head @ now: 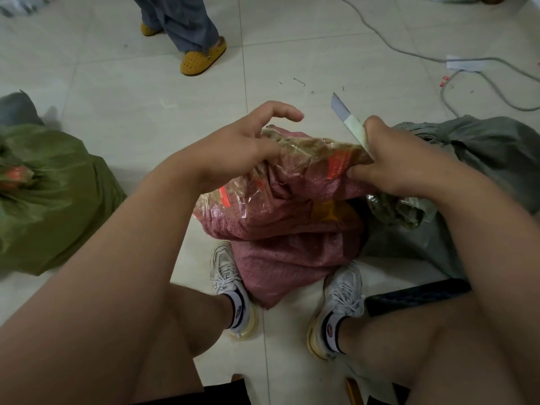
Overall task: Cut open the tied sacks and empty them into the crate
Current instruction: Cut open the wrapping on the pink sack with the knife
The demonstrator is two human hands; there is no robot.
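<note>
Pale floor tiles (122,92) under everything, grey cable (467,58) snaking across top right, white paper scrap (464,65) by it. Pink woven sack (286,229) stands between my two sneakers, its taped neck bunched up top. My left hand (233,147) rests on the neck's left side, thumb down on the tape, index finger lifted straight and free. My right hand (388,162) pinches the neck's right end and also grips a knife (346,118), blade pointing up and away. Green sack (49,197) sits on the floor at left, well apart. Grey sack (482,153) lies just beside the pink one at right. Someone's legs in yellow clogs (201,58) stand up top.
</note>
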